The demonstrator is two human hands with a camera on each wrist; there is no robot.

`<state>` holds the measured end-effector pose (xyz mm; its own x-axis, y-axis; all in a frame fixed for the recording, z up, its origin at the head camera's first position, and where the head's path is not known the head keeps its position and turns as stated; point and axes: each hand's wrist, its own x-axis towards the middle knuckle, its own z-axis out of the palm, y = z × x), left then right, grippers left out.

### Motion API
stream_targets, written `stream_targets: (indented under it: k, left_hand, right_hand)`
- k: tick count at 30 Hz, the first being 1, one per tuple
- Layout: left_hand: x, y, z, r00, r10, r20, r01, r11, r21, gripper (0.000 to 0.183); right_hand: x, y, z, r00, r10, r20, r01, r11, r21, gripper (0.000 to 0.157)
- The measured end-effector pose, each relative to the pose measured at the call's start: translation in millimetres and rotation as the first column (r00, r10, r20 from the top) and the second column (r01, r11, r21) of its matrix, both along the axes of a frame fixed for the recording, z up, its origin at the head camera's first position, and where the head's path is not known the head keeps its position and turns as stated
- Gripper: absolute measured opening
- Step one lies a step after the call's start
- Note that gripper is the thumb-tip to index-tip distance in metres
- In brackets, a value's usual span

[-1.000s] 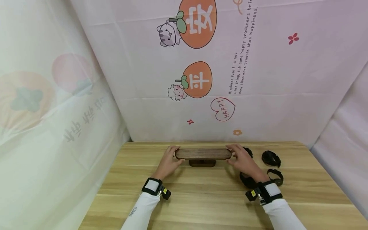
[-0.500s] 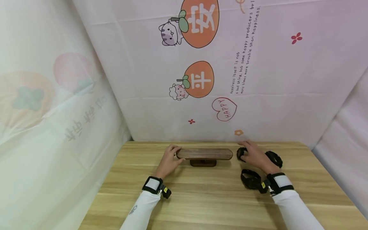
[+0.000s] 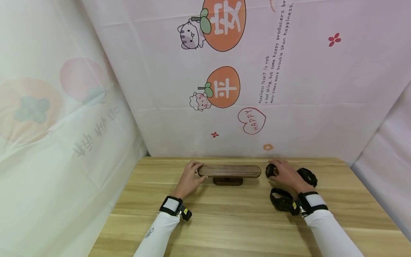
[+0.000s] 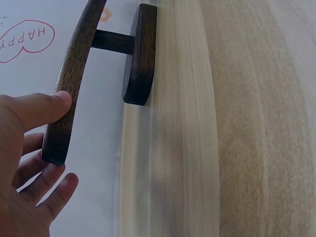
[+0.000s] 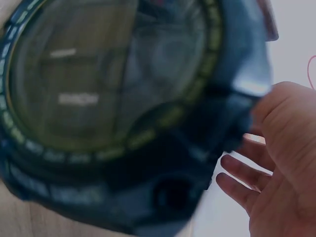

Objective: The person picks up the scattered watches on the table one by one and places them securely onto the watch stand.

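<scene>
My left hand [image 3: 188, 180] grips the left end of a dark wooden T-shaped stand [image 3: 229, 171]. In the left wrist view, the thumb presses one side of its crossbar [image 4: 69, 81], with fingers behind; a short post joins the bar to a thick base [image 4: 143, 54] on the table. At the stand's right, my right hand [image 3: 289, 178] pinches a black watch [image 3: 270, 171] between thumb and fingers. Nearer the wrist lies a second black watch [image 3: 280, 200]; its dial [image 5: 108, 74] fills much of the right wrist view and hides part of that hand.
Another black watch [image 3: 307, 177] lies behind the right wrist. The light wooden table [image 3: 218, 228] ends at a printed white cloth [image 3: 173, 132] at the back, and cloth walls [image 3: 96, 185] rise at both sides.
My right hand has left the stand's right end, moved right to the back watch, and its fingers have drawn in round it. The left hand stays on the stand.
</scene>
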<state>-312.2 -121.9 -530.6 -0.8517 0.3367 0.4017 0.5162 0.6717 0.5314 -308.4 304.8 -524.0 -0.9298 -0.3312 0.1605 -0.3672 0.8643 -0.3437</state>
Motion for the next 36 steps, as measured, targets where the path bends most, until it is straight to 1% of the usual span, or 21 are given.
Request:
stream_targets:
  k: [3,11,19,23,28,36]
  left_hand:
    - [-0.1,0.5,-0.3,1.000,0.003,-0.005,-0.003,1.000,-0.002,0.057]
    - [3.2,1.4,4.0,1.000,0.001,0.013,-0.001,1.000,0.004,0.057]
    - [4.1,1.5,4.0,1.000,0.002,0.002,-0.002,1.000,0.002,0.057]
    - [3.5,1.6,2.6,1.000,0.006,-0.010,-0.006,1.000,-0.003,0.056]
    - [3.2,1.7,2.4,1.000,0.008,-0.014,-0.008,1.000,-0.005,0.056]
    - [5.5,1.3,1.7,0.999,0.024,0.023,-0.023,1.000,-0.013,0.056]
  right_hand:
    - [0.7,-0.5,0.8,1.000,-0.003,0.010,0.003,1.000,0.007,0.068]
    - [3.9,-2.9,2.4,1.000,-0.012,0.006,0.012,1.000,0.023,0.063]
    - [3.9,-3.9,2.0,1.000,-0.007,-0.016,0.008,0.998,0.056,0.065]
    - [3.7,-3.5,2.7,1.000,-0.006,0.001,0.006,0.999,0.036,0.063]
    - [4.0,-1.9,2.3,0.999,-0.023,0.022,0.023,1.000,0.010,0.062]
    - [4.6,-2.1,-2.5,1.000,-0.018,-0.005,0.018,1.000,0.011,0.062]
